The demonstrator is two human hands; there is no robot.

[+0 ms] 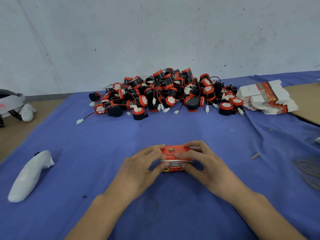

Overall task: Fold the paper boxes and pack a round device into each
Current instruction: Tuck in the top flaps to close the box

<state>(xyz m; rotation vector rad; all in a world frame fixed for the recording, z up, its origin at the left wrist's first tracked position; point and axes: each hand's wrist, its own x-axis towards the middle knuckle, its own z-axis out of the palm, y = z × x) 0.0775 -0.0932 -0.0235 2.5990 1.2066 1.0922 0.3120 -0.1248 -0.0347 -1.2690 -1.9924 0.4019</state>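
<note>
Near wht wall (155, 32): blue cloth (103, 144), device pile (166, 94).

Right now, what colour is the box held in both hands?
The paper box is mainly red, with a white band and dark lettering; head view shows it.

Small packing workshop: heap of devices (166, 94), stack of flat boxes (266, 97), blue cloth (103, 153), scuffed wall (121, 40).
</note>
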